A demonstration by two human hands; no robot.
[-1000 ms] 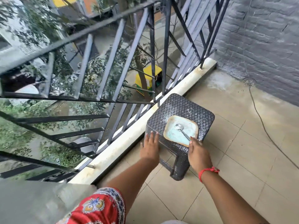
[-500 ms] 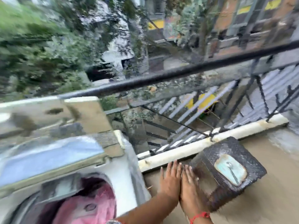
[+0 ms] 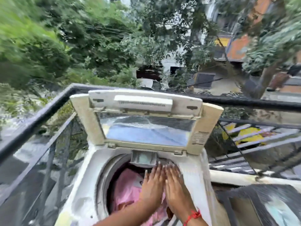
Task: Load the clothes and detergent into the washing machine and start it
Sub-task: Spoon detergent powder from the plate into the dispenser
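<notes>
A white top-loading washing machine (image 3: 192, 173) stands against the balcony railing, its lid (image 3: 146, 121) raised upright. Pink clothes (image 3: 128, 191) lie inside the drum. A small grey detergent drawer (image 3: 143, 159) sticks out at the drum's far rim. My left hand (image 3: 151, 186) and my right hand (image 3: 176, 188) are side by side, flat, fingers stretched out, hovering over the drum's right half just short of the drawer. Neither hand holds anything. The picture is blurred by motion.
A dark woven stool (image 3: 260, 204) with a pale blue dish (image 3: 283, 212) on it stands right of the machine. A black metal railing (image 3: 48, 105) runs behind and to the left. Trees and buildings lie beyond.
My view has swung left from the stool to the washing machine. Both hands left the stool's edge and moved over the open drum, close together.
</notes>
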